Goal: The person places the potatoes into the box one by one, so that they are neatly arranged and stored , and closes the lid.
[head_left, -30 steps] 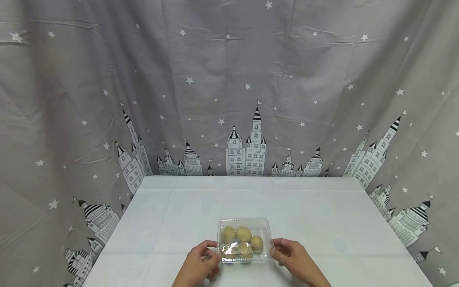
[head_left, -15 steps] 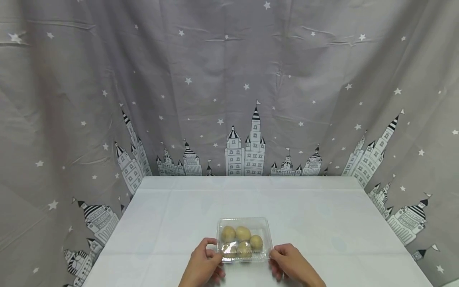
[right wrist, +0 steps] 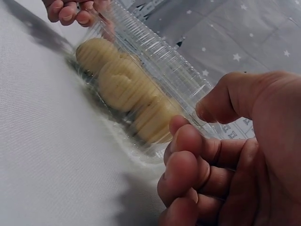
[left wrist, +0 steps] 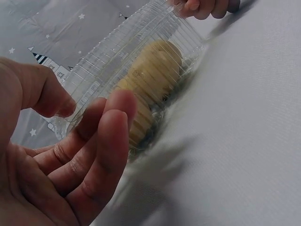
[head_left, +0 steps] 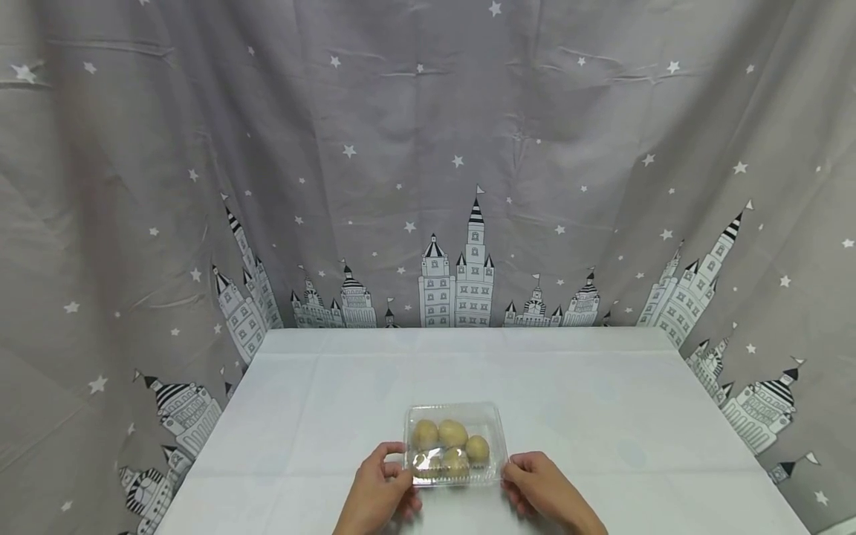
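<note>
A clear plastic clamshell box [head_left: 493,423] with a ridged rim rests on the white table, its lid down. Inside lie several yellowish potatoes [head_left: 452,432], partly veiled by glare on the lid. My left hand [head_left: 374,492] pinches the box's near left corner between thumb and fingers. At the near right corner, my right hand [head_left: 547,492] grips the rim in the same way. In the left wrist view, the thumb sits above the rim and the fingers [left wrist: 113,141] lie below it. The right wrist view shows curled fingers [right wrist: 181,176] under the box's edge.
A white cloth [head_left: 334,401] covers the table. Behind it and along both sides hangs a grey curtain [head_left: 374,186] printed with stars and castles.
The right hand has slid toward the near right corner and its fingers have drawn in there. The left hand has shifted slightly right, its lower fingers further under the box's edge. The box has barely moved.
</note>
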{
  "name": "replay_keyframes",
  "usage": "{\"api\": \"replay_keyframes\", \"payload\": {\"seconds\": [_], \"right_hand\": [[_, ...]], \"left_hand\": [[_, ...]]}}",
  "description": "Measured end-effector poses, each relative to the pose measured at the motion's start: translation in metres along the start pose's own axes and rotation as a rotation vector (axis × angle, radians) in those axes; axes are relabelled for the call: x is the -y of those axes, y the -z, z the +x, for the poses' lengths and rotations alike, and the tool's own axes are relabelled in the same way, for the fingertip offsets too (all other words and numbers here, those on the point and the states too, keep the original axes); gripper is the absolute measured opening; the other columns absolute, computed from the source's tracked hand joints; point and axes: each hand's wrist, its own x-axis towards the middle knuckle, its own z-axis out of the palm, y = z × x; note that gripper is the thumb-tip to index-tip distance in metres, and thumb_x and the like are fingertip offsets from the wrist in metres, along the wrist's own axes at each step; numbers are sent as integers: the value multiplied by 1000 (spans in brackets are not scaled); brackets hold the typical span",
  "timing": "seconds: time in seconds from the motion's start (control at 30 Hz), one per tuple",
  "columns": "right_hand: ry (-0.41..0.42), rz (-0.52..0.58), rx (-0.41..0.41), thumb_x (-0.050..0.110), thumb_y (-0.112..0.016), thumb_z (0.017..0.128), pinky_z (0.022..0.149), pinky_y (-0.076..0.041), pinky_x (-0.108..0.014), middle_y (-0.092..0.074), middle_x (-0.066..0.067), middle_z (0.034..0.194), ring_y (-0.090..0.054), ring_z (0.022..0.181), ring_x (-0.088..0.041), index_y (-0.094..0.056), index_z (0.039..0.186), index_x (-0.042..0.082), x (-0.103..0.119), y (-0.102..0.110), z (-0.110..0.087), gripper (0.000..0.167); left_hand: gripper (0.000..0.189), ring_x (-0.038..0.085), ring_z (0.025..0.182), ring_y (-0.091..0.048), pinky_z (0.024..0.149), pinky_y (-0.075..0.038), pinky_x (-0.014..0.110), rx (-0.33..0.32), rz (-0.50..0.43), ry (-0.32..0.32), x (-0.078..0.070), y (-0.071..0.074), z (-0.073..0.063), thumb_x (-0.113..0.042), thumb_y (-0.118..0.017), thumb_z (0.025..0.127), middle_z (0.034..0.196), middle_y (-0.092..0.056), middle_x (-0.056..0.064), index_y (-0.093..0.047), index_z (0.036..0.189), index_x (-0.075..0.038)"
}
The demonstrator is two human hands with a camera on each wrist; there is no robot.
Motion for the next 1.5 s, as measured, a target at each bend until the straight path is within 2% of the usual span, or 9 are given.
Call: {"api": "replay_keyframes", "payload": {"seconds": [0.4,0.53,0.67,0.97,1.5], "right_hand": [[-12,28,-104,17,-61,102,49,-43,-21,-57,5,64,-53,52,-9,-66,82,6,1,-9,6,24],[-12,24,-144,18,-62,103,49,-45,-21,-59,4,64,-54,52,-9,-66,82,6,1,-11,9,25],[-7,26,-156,18,-62,103,49,-45,-20,-59,5,64,-54,52,-8,-66,82,6,2,-13,10,25],[-24,4,-184,19,-62,103,50,-45,-21,-58,5,63,-54,52,-9,-68,82,6,4,-14,10,25],[-16,-13,-198,19,-64,102,48,-42,-21,-56,6,60,-51,51,-9,-67,80,7,4,-15,10,25]], "left_hand": [[62,20,65,-76,59,-65,32,-27,-13,-14,0,1,5,-2,-64,95,81,-75,9,-44,152,13],[62,20,65,-76,59,-65,31,-34,-3,-38,-1,1,7,-3,-63,96,80,-74,8,-44,152,14],[61,19,65,-75,58,-64,30,-34,-4,-56,-2,2,10,-1,-63,96,79,-73,8,-44,151,15],[62,19,68,-74,59,-64,31,-30,-53,-8,-1,2,14,-1,-62,98,83,-71,8,-41,155,12],[61,16,64,-70,57,-61,29,-39,-58,-22,-1,-1,12,-1,-61,97,80,-69,6,-41,154,11]]}}
